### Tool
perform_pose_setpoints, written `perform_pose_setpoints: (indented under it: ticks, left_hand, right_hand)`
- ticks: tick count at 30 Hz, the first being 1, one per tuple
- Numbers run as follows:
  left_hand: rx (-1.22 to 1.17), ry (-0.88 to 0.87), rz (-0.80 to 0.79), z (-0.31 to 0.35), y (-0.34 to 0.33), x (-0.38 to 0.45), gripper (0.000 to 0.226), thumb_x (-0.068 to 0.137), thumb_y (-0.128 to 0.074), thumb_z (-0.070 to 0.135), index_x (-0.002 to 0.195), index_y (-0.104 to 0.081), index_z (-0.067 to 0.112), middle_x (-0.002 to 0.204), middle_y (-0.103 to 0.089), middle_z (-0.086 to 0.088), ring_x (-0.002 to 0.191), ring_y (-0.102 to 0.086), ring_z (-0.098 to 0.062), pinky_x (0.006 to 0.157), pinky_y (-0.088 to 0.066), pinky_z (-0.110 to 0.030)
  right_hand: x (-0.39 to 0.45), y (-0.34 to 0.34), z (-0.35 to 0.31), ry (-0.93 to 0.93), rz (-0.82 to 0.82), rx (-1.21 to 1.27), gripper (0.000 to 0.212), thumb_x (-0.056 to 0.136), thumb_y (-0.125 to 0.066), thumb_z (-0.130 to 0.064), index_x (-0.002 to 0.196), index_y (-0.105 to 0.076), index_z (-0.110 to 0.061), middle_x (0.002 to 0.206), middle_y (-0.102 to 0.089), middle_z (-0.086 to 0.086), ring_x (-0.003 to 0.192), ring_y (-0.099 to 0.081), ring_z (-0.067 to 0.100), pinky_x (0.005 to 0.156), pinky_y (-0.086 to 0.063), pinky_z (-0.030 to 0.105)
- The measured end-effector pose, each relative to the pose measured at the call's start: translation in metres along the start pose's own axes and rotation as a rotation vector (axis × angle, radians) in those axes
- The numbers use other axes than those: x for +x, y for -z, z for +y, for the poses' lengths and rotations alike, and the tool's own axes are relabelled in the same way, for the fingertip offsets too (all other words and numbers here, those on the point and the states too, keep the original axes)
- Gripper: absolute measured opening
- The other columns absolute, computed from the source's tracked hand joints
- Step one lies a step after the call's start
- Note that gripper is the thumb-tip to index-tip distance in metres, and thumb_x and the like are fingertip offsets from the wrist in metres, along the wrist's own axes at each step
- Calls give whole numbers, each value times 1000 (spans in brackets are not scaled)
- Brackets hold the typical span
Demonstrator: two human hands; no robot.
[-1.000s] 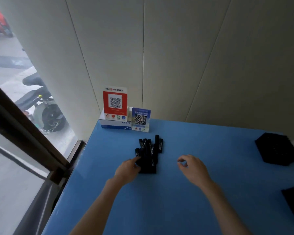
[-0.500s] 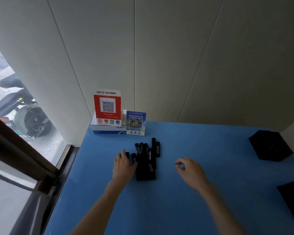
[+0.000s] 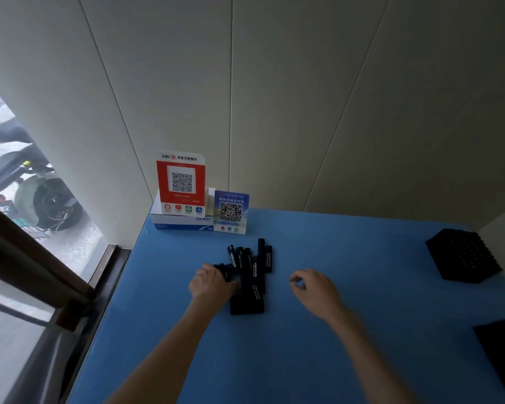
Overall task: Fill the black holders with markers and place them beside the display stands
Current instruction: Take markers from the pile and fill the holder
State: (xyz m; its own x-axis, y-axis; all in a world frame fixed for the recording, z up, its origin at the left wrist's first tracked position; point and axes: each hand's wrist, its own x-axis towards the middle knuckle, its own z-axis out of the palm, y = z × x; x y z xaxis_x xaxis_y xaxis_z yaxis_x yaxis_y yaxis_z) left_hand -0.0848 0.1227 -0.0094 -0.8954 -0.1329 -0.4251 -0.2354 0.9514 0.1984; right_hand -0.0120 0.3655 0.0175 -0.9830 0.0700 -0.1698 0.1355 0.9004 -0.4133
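Observation:
Several black markers (image 3: 251, 272) with white lettering lie in a pile on the blue table (image 3: 333, 330). My left hand (image 3: 212, 284) rests on the pile's left edge, its fingers curled over one or two markers there. My right hand (image 3: 315, 290) hovers to the right of the pile, fingers loosely bent, holding nothing. A black hexagonal holder (image 3: 462, 255) sits at the far right, and a second black holder (image 3: 502, 354) lies at the right edge, partly cut off. A red display stand (image 3: 181, 182) and a smaller blue display stand (image 3: 231, 211) stand at the back left corner.
A white and blue box (image 3: 181, 223) sits under the red stand. Beige wall panels (image 3: 274, 97) close the back and the right side. At left are a window with a dark frame (image 3: 41, 263) and a parked scooter (image 3: 35, 193) outside.
My left hand has slid left along the pile and closed its fingers over the leftmost markers. My right hand has barely moved. The camera has shifted slightly.

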Motion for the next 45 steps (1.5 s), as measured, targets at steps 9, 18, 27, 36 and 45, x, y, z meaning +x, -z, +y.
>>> perform_pose_setpoints:
  ticks: [9, 18, 27, 36, 45]
  left_hand:
    - [-67, -29, -2, -15, -2, 8, 56, 87, -65, 46, 120, -43, 7, 121, -55, -12, 113, -59, -28, 85, -49, -34]
    - [-568, -62, 5, -58, 14, 18, 21, 86, -60, 29, 93, -49, 13, 81, -58, -9, 72, -56, -27, 57, -43, -34]
    - [-1133, -42, -112, -97, 48, 1, 28, 83, -77, 16, 75, -51, 9, 55, -46, -8, 44, -41, -19, 44, -29, -27]
    - [-1214, -115, -109, -103, 69, -8, 20, 87, -74, 15, 84, -57, 5, 70, -61, -13, 51, -55, -19, 44, -32, -26]
    - [-1169, -221, -138, -69, 67, -29, 21, 88, -74, 17, 92, -60, 2, 70, -70, -13, 50, -58, -24, 43, -33, -25]
  right_hand:
    - [19, -6, -10, -33, 1, 8, 15, 94, -56, -28, 99, -68, -21, 102, -68, -9, 89, -63, 13, 76, -51, 29]
    - [69, -20, -46, -203, 92, 23, 28, 95, -55, -35, 81, -64, -12, 85, -69, 6, 81, -62, 29, 61, -42, 30]
    - [108, -23, -67, -336, -9, -82, 49, 82, -66, -56, 71, -48, -13, 78, -56, 3, 82, -61, 28, 62, -40, 28]
    - [103, -25, -46, -312, -143, -3, 25, 92, -54, -26, 73, -45, -11, 86, -57, 9, 85, -59, 33, 67, -43, 33]
    - [27, -11, -26, -532, 17, 1117, 12, 98, -51, -12, 96, -54, -1, 73, -59, 10, 53, -56, 18, 45, -50, 29]
